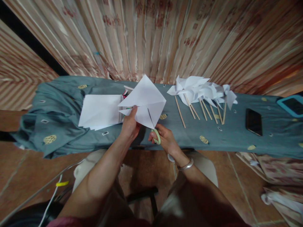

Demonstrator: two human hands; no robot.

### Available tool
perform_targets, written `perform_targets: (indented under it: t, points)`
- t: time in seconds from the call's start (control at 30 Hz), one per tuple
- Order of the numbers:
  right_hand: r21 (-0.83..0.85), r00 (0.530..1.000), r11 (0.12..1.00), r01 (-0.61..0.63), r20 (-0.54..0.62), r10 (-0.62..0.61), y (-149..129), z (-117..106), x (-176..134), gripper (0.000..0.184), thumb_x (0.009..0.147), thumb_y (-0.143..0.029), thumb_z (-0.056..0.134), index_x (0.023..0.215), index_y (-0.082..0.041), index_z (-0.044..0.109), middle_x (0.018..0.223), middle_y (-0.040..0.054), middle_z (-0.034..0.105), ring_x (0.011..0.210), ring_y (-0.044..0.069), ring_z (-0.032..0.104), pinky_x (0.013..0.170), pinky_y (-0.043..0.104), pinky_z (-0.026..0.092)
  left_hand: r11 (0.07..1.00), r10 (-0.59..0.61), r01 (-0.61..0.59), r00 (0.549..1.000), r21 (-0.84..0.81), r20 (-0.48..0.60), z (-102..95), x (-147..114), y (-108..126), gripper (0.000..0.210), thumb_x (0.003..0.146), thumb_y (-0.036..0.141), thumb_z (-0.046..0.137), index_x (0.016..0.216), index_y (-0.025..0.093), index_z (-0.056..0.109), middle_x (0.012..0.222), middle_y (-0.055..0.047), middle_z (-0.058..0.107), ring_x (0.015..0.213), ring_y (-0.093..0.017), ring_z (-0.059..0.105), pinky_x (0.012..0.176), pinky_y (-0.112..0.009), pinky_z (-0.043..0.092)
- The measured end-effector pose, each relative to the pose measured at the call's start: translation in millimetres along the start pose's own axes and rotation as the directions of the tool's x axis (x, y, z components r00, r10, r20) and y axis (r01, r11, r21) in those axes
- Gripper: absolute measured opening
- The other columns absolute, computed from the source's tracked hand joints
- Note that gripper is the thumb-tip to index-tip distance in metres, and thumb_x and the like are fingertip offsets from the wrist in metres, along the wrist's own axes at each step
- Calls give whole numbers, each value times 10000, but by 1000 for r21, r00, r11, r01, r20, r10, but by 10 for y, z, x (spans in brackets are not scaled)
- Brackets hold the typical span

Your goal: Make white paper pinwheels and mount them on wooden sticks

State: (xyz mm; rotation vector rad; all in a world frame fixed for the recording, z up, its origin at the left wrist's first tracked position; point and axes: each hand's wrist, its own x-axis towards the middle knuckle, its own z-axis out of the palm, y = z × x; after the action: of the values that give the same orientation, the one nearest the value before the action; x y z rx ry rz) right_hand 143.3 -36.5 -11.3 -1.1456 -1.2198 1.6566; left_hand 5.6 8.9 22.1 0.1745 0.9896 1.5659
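My left hand (pixel 130 125) pinches a white square of paper (pixel 146 94) near its left corner, thumb on top. The sheet is held up with one corner pointing away from me, and creases cross it. One slit opens at the left corner and another dark slit runs up from the near corner. My right hand (pixel 165 137) is closed around the pale green handle of a pair of scissors (pixel 157 137) at that near corner. Paper hides most of the blades. Left of my hands lies a stack of white paper sheets (pixel 101 110).
Several white paper pinwheels (pixel 194 88) on wooden sticks lie to the right. Beyond them are a black phone (pixel 254 121) and a blue-framed device (pixel 292 105). Partly behind the held paper is a small box (pixel 128 90). A green patterned cloth (pixel 63 116) covers the narrow table before a curtain (pixel 151 37).
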Motion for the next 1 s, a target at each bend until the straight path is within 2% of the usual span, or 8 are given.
perform_targets:
  t: [0.17,0.43,0.73,0.87,1.0]
  points:
    - [-6,1000,1000,11,7,-11,21,-3,1,485,680,-547,761,971,-189,613,567,-45,622,460,86,515,466,208,390,1000,11,-11,1000,5,21,-13,7,-12,88,856,174,642,938,142,638,771,-10,709,681,-127,664,835,-291,556]
    - [-30,1000,999,27,6,-27,28,-16,1,436,704,-553,743,923,-194,627,590,-35,638,475,89,525,485,214,402,999,42,-42,997,2,62,-45,48,-64,143,811,195,698,933,164,631,785,3,709,639,-116,640,719,-242,545]
    - [-18,1000,1000,7,2,-7,-10,3,1,456,675,-548,761,917,-191,613,554,-46,617,451,90,509,461,217,380,1000,18,-18,998,-2,65,-43,37,-48,96,823,190,685,901,153,645,771,-6,705,667,-126,644,743,-252,543]
    - [-40,999,999,23,31,-22,-7,5,-15,446,723,-554,723,958,-192,609,593,-32,641,470,96,522,469,218,383,1000,11,-11,999,5,41,-39,31,-54,46,861,176,632,888,151,660,770,-12,708,687,-136,653,776,-269,546]
    - [-62,993,998,18,114,-11,-25,4,-58,474,767,-581,678,1028,-195,596,707,-1,689,547,108,571,511,219,412,1000,-6,6,1000,18,28,-35,46,-20,48,853,181,649,884,152,671,751,-11,708,692,-144,665,801,-278,555]
